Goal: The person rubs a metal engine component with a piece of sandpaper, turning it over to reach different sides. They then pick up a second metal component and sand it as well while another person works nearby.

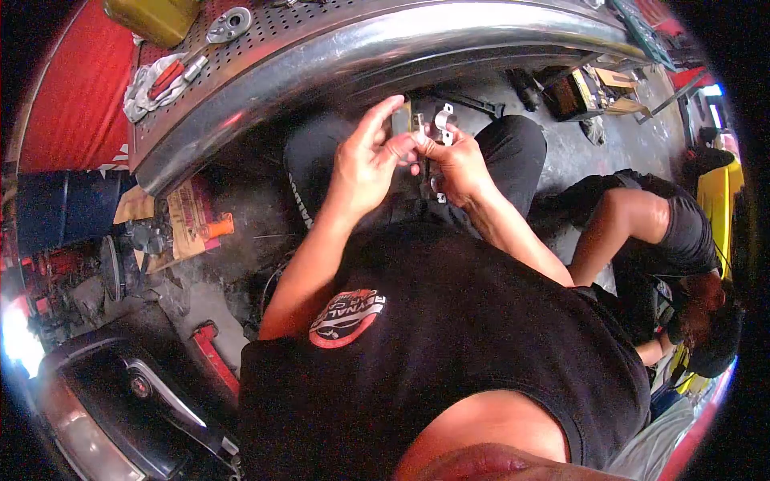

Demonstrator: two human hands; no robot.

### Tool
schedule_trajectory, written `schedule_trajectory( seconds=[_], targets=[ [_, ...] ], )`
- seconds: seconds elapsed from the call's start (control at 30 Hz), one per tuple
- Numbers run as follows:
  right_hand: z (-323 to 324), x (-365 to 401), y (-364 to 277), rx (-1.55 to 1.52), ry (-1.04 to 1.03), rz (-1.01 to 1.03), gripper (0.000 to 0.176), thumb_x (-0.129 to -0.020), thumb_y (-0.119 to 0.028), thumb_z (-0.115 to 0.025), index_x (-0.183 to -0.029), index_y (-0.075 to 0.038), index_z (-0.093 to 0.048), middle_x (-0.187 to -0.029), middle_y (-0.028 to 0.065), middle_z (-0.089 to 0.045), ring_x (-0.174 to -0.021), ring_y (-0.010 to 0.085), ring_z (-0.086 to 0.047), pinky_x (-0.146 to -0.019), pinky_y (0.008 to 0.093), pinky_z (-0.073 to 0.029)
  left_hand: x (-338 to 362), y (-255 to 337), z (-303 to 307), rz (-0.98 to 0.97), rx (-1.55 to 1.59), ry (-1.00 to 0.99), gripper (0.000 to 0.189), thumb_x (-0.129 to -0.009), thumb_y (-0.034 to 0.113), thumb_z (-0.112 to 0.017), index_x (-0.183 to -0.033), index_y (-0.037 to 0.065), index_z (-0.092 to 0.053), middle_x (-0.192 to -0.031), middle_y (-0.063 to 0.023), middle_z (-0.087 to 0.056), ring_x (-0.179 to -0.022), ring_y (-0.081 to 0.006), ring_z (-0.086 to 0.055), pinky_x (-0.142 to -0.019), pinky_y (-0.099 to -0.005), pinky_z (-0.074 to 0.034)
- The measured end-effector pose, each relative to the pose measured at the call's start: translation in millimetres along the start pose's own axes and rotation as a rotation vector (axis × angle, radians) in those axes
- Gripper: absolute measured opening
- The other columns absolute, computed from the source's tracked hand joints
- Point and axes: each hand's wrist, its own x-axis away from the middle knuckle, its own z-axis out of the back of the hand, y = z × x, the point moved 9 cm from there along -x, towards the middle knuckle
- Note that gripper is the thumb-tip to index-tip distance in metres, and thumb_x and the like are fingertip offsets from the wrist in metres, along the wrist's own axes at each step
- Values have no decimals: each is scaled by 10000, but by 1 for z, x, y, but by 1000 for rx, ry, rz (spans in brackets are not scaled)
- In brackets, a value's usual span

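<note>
In front of my lap, both hands meet around a small metal assembly. My left hand has its index finger raised and its thumb against a flat, brownish plate-like piece. Beside it, my right hand grips a part with silver metal brackets; one bracket sticks up past the fingers and another shows below them. The thumbs come close together at the middle of the assembly. My fingers cover much of it, so its exact kind cannot be made out.
A perforated metal workbench curves ahead, bearing a ratchet-like tool and a red-handled tool on a rag. Another person crouches at right. A box of parts stands beyond; cardboard lies at left.
</note>
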Motion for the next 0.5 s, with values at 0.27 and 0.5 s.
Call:
schedule_trajectory(
  seconds=[0.27,0.5],
  targets=[
    [-4,10,4,-201,-21,-46,224,-904,-139,-665,-1088,-38,-587,-903,46,-649,-685,129,-608,-562,261,-528,0,4,8,1,-403,-65,388,-829,5,-699,-1208,47,-631,-1042,-70,-668,-838,-112,-618,-733,-292,-538],
    [-4,18,-8,-261,-78,-130,192,-906,-93,-606,-1075,-11,-566,-935,78,-646,-736,166,-619,-609,301,-527,-5,52,9,-433,-806,20,255,-634,129,-826,-859,45,-739,-976,-75,-649,-953,-237,-550,-798,-324,-476]
  ],
)
